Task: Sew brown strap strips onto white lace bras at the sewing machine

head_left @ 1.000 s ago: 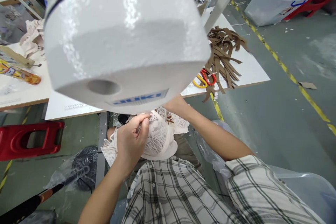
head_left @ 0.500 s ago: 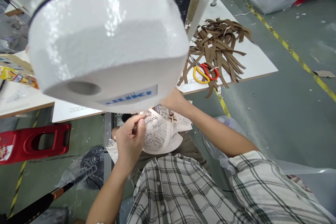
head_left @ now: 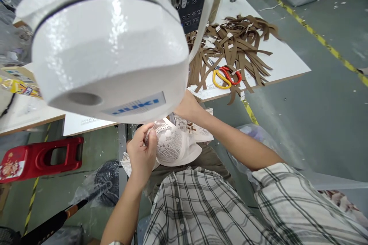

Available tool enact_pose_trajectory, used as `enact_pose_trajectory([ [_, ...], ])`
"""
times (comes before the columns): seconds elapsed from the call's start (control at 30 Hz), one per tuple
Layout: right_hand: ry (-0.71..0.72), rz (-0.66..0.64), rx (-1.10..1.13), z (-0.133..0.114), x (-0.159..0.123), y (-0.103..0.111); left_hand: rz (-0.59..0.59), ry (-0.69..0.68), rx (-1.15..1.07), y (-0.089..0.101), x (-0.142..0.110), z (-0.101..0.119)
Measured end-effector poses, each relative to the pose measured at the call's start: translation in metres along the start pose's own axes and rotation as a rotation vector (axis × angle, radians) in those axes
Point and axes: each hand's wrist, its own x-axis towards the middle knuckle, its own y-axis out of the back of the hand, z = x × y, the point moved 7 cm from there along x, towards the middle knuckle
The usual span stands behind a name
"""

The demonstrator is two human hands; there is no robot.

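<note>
Cream lace covers the bra cup (head_left: 169,147), which lies over the lap, just in front of the white surface (head_left: 283,61) and below the sewing machine head (head_left: 115,53). The left hand (head_left: 141,152) has its thumb and forefinger pinched narrow on the cup's upper left edge, the other fingers curled in behind them. The right hand (head_left: 188,108) reaches in from the other side and touches the cloth near the top of the cup; its fingertips are hidden under the machine head, so I cannot tell how far open they are or what they grip. That bulky white head, with blue letters low on its front, also blocks the view of the needle area. A dark control panel (head_left: 192,5) shows beside it. To the right, brown fabric strips (head_left: 244,51) lie in a loose heap on the surface, a few hanging over its front edge, and scissors (head_left: 222,77) with one yellow and one red handle rest on them. A red stool (head_left: 43,157) stands on the floor at the left, near a black plastic-wrapped bundle (head_left: 107,183).
</note>
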Motion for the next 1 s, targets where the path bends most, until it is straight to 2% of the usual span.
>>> enact_pose_trajectory([
  [0.2,-0.089,-0.045,0.039,-0.002,-0.007,0.004,-0.045,-0.031,0.008,-0.006,-0.005,0.003],
  [0.3,-0.111,-0.116,0.034,-0.005,-0.012,0.008,-0.09,-0.134,0.035,-0.009,-0.012,0.011],
  [0.47,-0.088,-0.144,0.048,-0.006,-0.014,0.01,0.126,-0.368,0.216,-0.005,-0.023,0.035],
  [0.57,-0.08,-0.137,0.04,-0.006,-0.014,0.007,0.072,-0.429,0.244,-0.016,-0.028,0.045],
  [0.73,-0.05,-0.115,-0.001,-0.006,-0.012,0.006,-0.02,-0.414,0.286,-0.026,-0.029,0.044],
  [1.0,-0.072,-0.086,-0.113,-0.001,-0.009,0.002,-0.038,-0.408,0.337,-0.027,-0.027,0.042],
])
